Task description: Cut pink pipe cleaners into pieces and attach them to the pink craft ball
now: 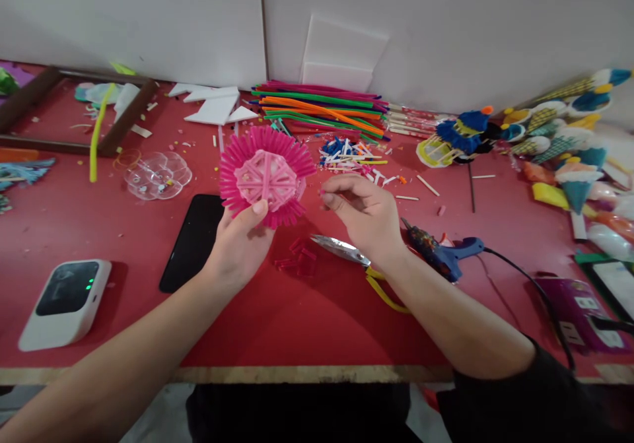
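Note:
A round pink craft flower [267, 177] is raised above the red table, its light pink woven centre ringed by dark pink fringe pieces. My left hand [242, 245] grips its lower edge, with the thumb on the front. To the right of the flower, my right hand [364, 215] has thumb and fingertips pinched together; something tiny and pink may be between them, too small to make out. Loose dark pink pieces [298, 258] lie on the table below. Scissors [341, 248] with yellow handles lie partly under my right forearm.
A blue glue gun [440, 251] with a black cord lies right of my right hand. Left are a black phone [193, 241], a white device [67, 304] and a clear palette [157, 175]. Behind lie coloured pipe cleaners [321, 109], cut bits [351, 156] and finished crafts [559, 133].

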`<state>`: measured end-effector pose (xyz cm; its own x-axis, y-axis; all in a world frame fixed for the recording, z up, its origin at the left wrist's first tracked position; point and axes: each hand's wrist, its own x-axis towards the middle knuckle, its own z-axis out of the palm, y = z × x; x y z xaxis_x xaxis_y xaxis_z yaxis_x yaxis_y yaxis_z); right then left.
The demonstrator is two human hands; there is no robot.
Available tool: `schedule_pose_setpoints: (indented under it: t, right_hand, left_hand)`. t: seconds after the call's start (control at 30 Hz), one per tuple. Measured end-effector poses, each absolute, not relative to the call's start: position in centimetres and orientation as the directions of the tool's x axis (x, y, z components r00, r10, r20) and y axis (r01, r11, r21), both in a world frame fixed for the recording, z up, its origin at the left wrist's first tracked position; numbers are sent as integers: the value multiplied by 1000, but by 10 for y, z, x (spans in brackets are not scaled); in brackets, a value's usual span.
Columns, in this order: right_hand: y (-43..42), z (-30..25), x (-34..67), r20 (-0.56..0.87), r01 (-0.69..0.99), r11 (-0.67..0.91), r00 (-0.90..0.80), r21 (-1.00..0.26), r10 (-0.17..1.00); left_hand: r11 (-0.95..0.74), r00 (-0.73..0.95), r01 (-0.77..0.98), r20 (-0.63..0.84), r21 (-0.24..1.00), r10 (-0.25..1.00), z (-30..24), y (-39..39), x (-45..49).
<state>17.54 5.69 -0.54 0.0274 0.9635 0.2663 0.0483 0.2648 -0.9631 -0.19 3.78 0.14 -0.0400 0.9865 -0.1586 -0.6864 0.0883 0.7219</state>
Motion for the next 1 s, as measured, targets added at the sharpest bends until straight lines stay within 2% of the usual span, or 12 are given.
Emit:
schedule_pose_setpoints:
  t: [0.1, 0.23, 0.5, 0.63, 0.83, 1.0]
  right_hand:
    - [51, 2, 174, 319, 85, 321, -36, -943, 947]
    - [47, 3, 173, 311, 136, 323, -100, -937, 945]
    - [47, -3, 169, 177, -87, 170, -71, -982, 982]
    - [50, -2, 168, 120, -95, 110, -112, -989, 986]
    - [51, -4, 167, 120, -121, 106, -116, -987, 986]
    - [50, -4, 166, 134, -92, 124, -109, -988, 985]
  left_hand:
    - [87, -44, -648, -152, 757, 987, 2, 38, 0]
    - [89, -13, -645, -127, 759, 992, 4, 37, 2]
    - [91, 20, -644, -102, 760, 995, 0, 36, 0]
    - [117, 22, -635, -133, 764, 991, -1, 34, -1]
    - [163, 19, -615, -192, 772, 981, 0, 31, -1]
    - [137, 24, -623, -157, 770, 987, 1, 30, 1]
